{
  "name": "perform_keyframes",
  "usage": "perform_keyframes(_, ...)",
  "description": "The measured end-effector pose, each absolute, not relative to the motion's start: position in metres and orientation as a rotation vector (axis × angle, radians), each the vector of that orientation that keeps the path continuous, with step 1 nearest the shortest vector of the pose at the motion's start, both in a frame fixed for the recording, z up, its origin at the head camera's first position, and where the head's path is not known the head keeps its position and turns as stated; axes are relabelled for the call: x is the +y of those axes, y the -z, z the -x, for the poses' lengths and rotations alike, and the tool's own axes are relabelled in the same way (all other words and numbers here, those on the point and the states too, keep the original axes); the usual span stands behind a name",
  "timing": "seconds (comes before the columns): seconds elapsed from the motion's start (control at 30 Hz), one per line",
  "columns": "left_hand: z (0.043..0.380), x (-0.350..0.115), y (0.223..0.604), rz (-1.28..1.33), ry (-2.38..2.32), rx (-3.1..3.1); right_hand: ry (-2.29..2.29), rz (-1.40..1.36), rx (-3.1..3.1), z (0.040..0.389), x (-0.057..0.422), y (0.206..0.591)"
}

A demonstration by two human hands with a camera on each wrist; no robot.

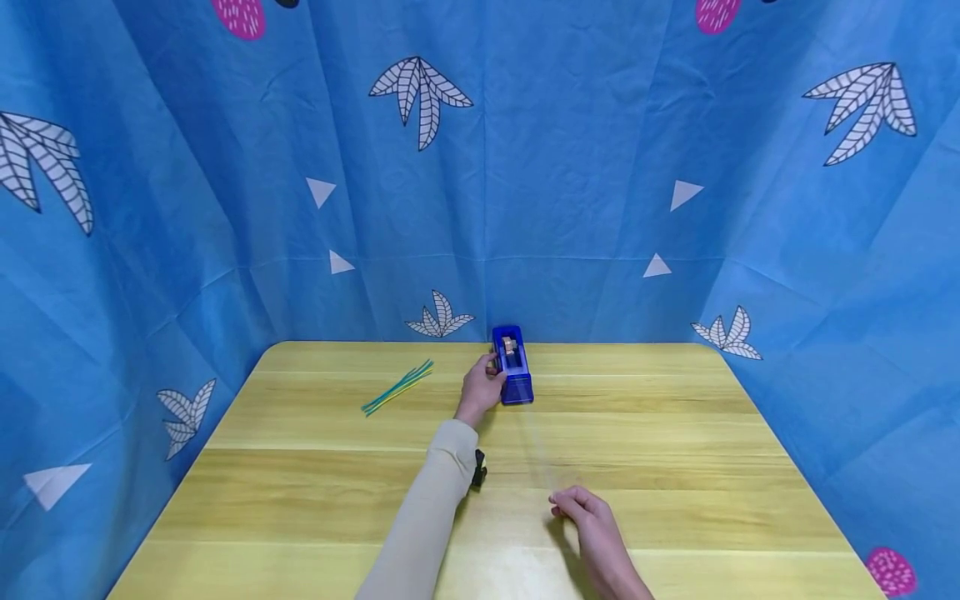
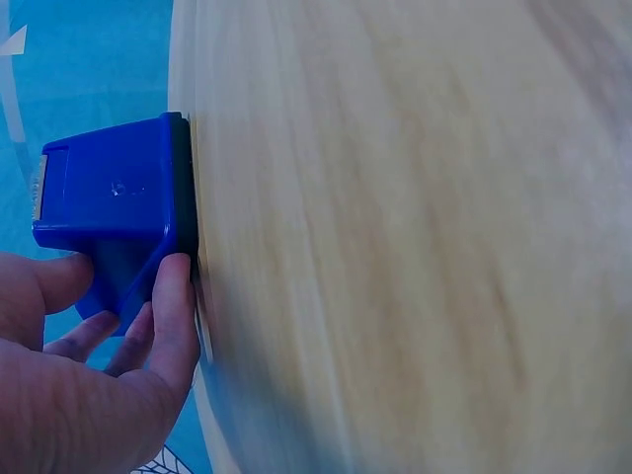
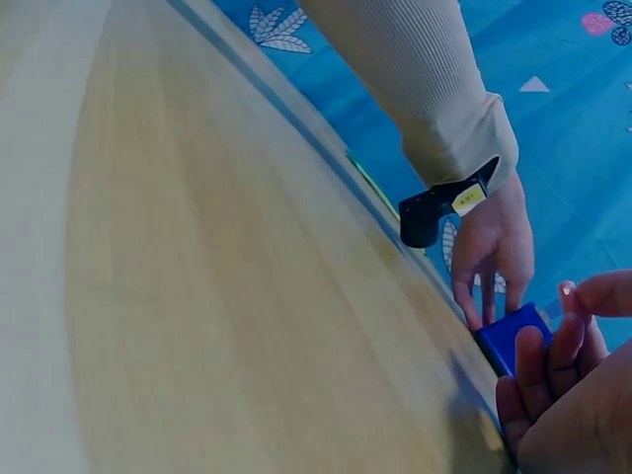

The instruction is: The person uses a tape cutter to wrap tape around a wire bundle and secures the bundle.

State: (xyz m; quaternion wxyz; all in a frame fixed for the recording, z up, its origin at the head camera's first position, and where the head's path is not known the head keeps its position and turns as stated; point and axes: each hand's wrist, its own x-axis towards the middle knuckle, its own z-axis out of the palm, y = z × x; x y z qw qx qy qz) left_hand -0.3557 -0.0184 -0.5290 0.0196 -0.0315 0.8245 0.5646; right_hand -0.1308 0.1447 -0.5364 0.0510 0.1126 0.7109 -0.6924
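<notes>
A blue tape dispenser (image 1: 517,390) stands at the far edge of the table, with a small roll set in its top. My left hand (image 1: 480,388) grips it from the left side; in the left wrist view, thumb and fingers (image 2: 173,316) lie around the lower part of its blue body (image 2: 109,188). From the dispenser's near end a strip of clear tape (image 1: 536,442) runs toward me, faint against the wood. Its free end is pinched between thumb and forefinger of my right hand (image 1: 592,533), which is raised above the table nearer to me.
Several thin green and yellow sticks (image 1: 397,388) lie in a loose bundle left of the dispenser. A blue patterned curtain (image 1: 570,167) hangs behind the wooden table (image 1: 675,467) and along both sides. A black wrist camera (image 1: 478,469) sits on the left sleeve.
</notes>
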Motion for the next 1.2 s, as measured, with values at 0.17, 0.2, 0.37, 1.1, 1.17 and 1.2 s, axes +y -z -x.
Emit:
perform_keyframes(0.17, 0.3539, -0.0184, 0.5288, 0.086, -1.753, 2.564, 2.104, -0.328, 2.172, 0.1285, 0.1441, 0.5381)
perform_keyframes(0.2, 0.3531, -0.0184, 0.5282, 0.083, -1.752, 2.566, 2.105, -0.329, 2.172, 0.1282, 0.1439, 0.5385)
perform_keyframes(0.37, 0.3503, -0.0182, 0.5251, 0.073, -1.735, 2.583, 2.113, -0.327, 2.171, 0.1277, 0.1433, 0.541)
perform_keyframes(1.1, 0.3521, -0.019, 0.5262, 0.079, -1.777, 2.523, 2.167, -0.33, 2.143, 0.1294, 0.1423, 0.5418)
perform_keyframes(1.17, 0.3519, -0.0191, 0.5259, 0.081, -1.776, 2.52, 2.164, -0.326, 2.142, 0.1293, 0.1422, 0.5412)
perform_keyframes(1.2, 0.3518, -0.0191, 0.5258, 0.082, -1.775, 2.519, 2.162, -0.324, 2.143, 0.1292, 0.1423, 0.541)
